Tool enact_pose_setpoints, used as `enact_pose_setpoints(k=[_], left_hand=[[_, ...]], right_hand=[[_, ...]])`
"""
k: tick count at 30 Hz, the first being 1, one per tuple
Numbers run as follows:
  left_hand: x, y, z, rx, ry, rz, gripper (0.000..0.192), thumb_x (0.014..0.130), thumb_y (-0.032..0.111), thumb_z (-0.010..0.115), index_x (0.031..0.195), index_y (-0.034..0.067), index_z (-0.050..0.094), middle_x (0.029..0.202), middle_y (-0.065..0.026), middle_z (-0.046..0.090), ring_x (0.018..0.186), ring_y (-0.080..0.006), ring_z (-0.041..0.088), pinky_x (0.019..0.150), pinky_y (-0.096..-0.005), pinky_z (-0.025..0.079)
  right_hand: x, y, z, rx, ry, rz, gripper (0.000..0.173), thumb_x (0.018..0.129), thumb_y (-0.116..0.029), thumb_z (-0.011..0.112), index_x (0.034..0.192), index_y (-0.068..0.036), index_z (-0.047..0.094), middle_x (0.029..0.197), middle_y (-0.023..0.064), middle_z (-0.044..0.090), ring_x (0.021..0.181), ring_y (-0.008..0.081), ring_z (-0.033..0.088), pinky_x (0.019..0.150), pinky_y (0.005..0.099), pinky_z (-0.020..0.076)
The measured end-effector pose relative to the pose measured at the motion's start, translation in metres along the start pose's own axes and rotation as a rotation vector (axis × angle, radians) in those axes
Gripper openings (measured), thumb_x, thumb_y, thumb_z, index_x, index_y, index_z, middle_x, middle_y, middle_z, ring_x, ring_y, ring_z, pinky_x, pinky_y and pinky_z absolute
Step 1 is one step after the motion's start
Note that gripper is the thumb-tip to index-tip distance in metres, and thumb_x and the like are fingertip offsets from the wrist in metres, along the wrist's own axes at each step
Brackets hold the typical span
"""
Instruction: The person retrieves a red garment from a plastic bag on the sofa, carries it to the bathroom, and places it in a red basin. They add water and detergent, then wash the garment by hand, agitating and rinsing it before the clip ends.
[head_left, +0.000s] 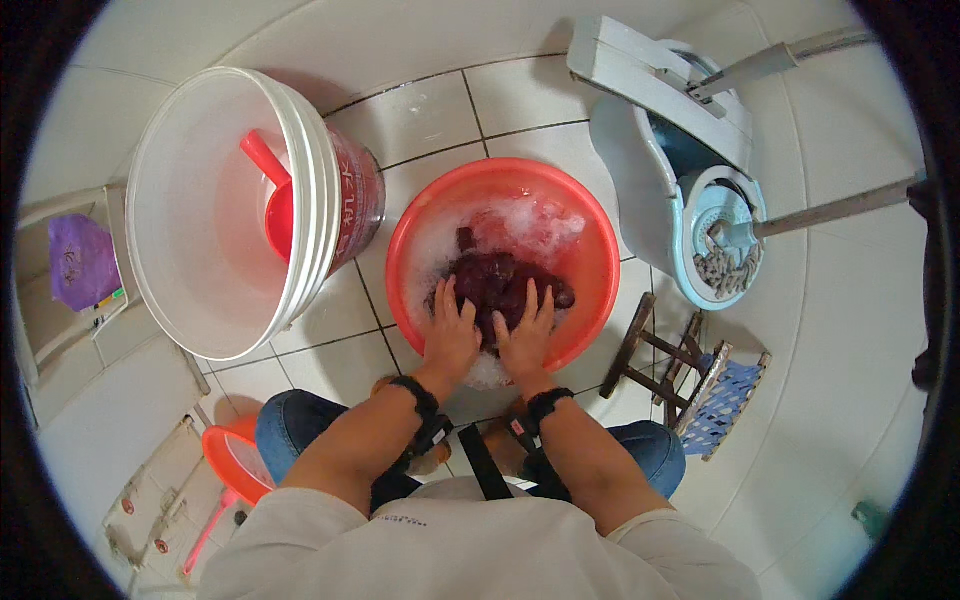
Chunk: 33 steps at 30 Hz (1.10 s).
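Observation:
A red plastic basin (600, 225) stands on the tiled floor before me, with white suds (540, 225) floating in its water. Dark maroon cloth (491, 281) lies wet and bunched in the middle of the basin. My left hand (454, 330) rests on the cloth's lower left side, fingers spread and pointing away from me. On its lower right, my right hand (526, 334) presses with fingers apart. Both palms face down, and neither hand visibly grips the cloth. Black bands circle both wrists.
Left stands a tall white bucket (202, 315) with a red dipper (279, 217) inside. To the right are a light blue mop bucket (637, 187), mop handles (840, 206) and a tilted small folding stool (664, 367). An orange basin (217, 454) and a pink brush (210, 529) lie lower left.

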<state>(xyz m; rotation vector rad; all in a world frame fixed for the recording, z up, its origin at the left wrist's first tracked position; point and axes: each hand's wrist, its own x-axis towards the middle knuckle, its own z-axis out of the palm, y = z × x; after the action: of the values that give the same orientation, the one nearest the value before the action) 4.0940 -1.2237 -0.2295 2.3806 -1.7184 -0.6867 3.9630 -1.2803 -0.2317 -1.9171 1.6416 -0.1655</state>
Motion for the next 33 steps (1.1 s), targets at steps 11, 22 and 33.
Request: enact_pose_setpoints(k=[11,22,33], left_hand=[[0.114,-0.005,0.008,-0.109,-0.143,-0.228,0.019,0.09,0.014,0.047,0.102,0.005,0.057,0.11,-0.024,0.063,0.1,-0.0428,0.062,0.082,-0.0536,0.05],[0.153,-0.034,-0.038,-1.293,-0.215,-0.315,0.035,0.091,0.025,0.064,0.119,0.004,0.064,0.111,-0.0068,0.066,0.099,-0.0197,0.062,0.09,-0.0366,0.049],[-0.003,0.031,-0.03,-0.151,-0.069,0.102,0.044,0.071,0.018,0.074,0.109,-0.002,0.065,0.133,-0.0285,0.049,0.133,-0.039,0.042,0.112,-0.0561,0.029]], right_hand=[[0.12,0.007,0.016,-0.186,-0.097,0.049,0.052,0.092,-0.041,0.06,0.128,-0.004,0.057,0.129,0.0296,0.053,0.12,0.0458,0.05,0.101,0.0554,0.0414],[0.067,-0.007,-0.025,0.052,0.053,-0.208,0.027,0.081,-0.016,0.07,0.105,-0.006,0.065,0.116,0.0225,0.05,0.113,0.0405,0.049,0.099,0.0472,0.0419],[-0.006,0.006,-0.015,0.141,0.067,0.142,0.078,0.079,-0.022,0.074,0.147,-0.015,0.037,0.148,0.0291,0.029,0.137,0.0464,0.03,0.114,0.0521,0.0274]])
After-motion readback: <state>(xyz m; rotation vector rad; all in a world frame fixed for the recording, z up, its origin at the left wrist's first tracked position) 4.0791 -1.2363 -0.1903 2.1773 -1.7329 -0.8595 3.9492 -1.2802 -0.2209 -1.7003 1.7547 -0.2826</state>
